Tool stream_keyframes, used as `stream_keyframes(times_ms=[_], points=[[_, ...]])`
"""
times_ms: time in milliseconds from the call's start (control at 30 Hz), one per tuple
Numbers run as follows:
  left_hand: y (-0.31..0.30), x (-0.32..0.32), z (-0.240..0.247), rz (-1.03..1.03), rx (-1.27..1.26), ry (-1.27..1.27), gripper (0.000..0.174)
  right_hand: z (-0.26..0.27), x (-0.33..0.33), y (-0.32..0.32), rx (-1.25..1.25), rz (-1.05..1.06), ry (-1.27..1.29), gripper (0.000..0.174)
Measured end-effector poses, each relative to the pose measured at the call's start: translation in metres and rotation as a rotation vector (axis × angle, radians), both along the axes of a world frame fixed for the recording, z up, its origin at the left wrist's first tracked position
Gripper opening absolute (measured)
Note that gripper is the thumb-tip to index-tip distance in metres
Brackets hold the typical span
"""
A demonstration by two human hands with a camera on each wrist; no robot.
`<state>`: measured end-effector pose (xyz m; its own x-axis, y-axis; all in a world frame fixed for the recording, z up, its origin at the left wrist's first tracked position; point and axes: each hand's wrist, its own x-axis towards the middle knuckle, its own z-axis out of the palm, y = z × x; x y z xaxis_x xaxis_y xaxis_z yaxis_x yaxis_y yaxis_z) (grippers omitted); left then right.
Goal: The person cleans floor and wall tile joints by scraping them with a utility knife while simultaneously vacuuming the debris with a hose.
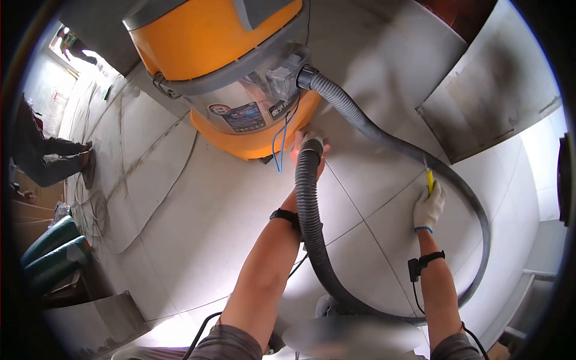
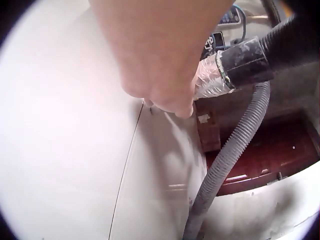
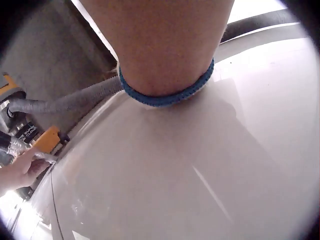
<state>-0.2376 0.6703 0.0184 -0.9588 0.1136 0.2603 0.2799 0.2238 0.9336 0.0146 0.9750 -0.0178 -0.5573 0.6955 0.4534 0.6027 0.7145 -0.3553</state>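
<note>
My bare left hand (image 1: 324, 157) grips the end of a ribbed grey vacuum hose (image 1: 308, 174), close in front of the vacuum cleaner. In the left wrist view the hose's black cuff (image 2: 245, 62) leads into a tip wrapped in clear plastic (image 2: 209, 80), with my fingers around it. My right hand (image 1: 428, 210), in a white knit glove with a blue cuff, holds a yellow utility knife (image 1: 430, 181), its blade pointing away from me. The right wrist view hides that hand behind the forearm. The orange and grey vacuum cleaner (image 1: 216, 39) stands ahead on the tiles.
The hose loops round the right side, outside my right arm. A thin cable (image 1: 174, 192) crosses the tiled floor (image 1: 198, 240). At left are a person's legs (image 1: 60, 159) and green rolls (image 1: 57, 255). A dusty pale panel (image 1: 486, 102) stands at right.
</note>
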Motion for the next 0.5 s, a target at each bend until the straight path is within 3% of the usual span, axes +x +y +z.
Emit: stream_keyframes(times_ms=[200, 233, 333, 500], points=[[0.004, -0.005, -0.005, -0.027, 0.056, 0.084, 0.058, -0.006, 0.004, 0.007, 0.019, 0.005, -0.018, 0.037], [0.003, 0.006, -0.005, 0.06, 0.057, 0.078, 0.054, -0.012, 0.003, 0.01, 0.026, 0.009, -0.008, 0.037], [-0.045, 0.057, 0.035, 0.052, -0.138, -0.021, 0.055, -0.017, 0.004, 0.012, 0.074, 0.035, 0.01, 0.037], [-0.131, 0.124, 0.004, 0.178, -0.104, -0.129, 0.063, -0.01, 0.002, 0.006, 0.007, 0.023, -0.037, 0.039]])
